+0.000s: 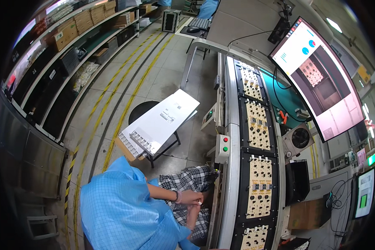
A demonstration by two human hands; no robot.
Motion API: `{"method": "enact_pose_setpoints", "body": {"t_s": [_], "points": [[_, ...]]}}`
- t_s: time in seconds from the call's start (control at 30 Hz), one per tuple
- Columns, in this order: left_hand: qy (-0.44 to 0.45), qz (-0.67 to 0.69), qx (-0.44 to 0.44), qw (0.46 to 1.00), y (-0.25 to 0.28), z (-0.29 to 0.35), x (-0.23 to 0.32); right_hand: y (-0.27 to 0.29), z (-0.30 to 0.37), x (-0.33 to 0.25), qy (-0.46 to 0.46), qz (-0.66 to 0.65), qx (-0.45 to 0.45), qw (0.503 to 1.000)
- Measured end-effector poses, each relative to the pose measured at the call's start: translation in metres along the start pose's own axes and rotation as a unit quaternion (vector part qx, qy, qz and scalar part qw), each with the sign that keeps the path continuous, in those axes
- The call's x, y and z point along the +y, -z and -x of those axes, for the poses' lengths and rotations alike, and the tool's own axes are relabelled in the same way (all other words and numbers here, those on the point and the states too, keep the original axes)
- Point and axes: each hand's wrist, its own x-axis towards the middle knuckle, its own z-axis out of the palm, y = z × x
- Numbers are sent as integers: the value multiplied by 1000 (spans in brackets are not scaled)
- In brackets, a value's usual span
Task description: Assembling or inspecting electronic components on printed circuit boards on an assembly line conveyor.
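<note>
My left hand (189,197), with a bracelet at its wrist, meets my right hand (192,211) above my lap, beside the near edge of the conveyor. The fingers of both hands are drawn together. A tiny white spot shows at the fingertips; I cannot make out whether it is a held thing. On the conveyor, black carrier trays (244,155) hold cream-coloured circuit boards (259,204) with black, white and grey parts. The boards lie apart from my hands. My sleeves are blue.
A control box (223,148) with red and green buttons sits on the conveyor's side. White flat panels (162,121) rest on a stool. Beyond the conveyor are a large monitor (321,83), a round fan (300,138) and a cardboard box (308,214). Loaded shelves (71,46) stand left.
</note>
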Motion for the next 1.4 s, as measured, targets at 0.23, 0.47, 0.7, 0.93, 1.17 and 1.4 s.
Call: {"method": "enact_pose_setpoints", "body": {"t_s": [0.23, 0.47, 0.7, 0.93, 1.17, 1.4], "points": [[-18, -8, 7, 1000, -2, 1, -1, -4, 3, -13, -20, 33, 2, 999], [-8, -31, -2, 999, 0, -1, -2, -15, 7, -19, -9, 28, 17, 999], [-2, -26, -5, 1000, -2, -3, -5, -19, 4, -26, -21, 43, 31, 998], [-12, -10, 6, 1000, -2, -4, -6, -26, 6, -30, -6, 22, 48, 999], [-12, -7, 13, 1000, -1, -4, -9, -29, 8, -32, 17, 31, 25, 999], [-17, 9, 19, 1000, -1, -7, -11, -30, 7, -34, 8, 18, 36, 999]]}}
